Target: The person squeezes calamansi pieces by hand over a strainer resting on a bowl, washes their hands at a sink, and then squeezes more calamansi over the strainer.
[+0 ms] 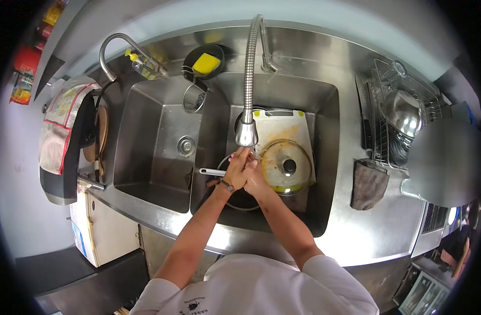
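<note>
Under the spray head of the tap point(246, 134), my two hands are pressed against each other over the right sink basin. My left hand point(237, 170) lies against the other with its fingers stretched out. My right hand point(255, 177) is wet, its fingers partly hidden but extended where they show. Neither hand holds an object. Below them is a pan with a metal-ended handle point(212, 171), mostly covered by my hands. A glass lid with a black knob point(298, 176) rests on a stained white cutting board point(274, 123) just right of my hands.
The left basin point(156, 152) has a strainer point(194, 98) at its upper right corner. Behind stand a soap bottle point(143, 65) and a black bowl point(218, 51) with a yellow sponge point(206, 63). To the right are a dish rack point(379, 123) and a dark cloth point(368, 184).
</note>
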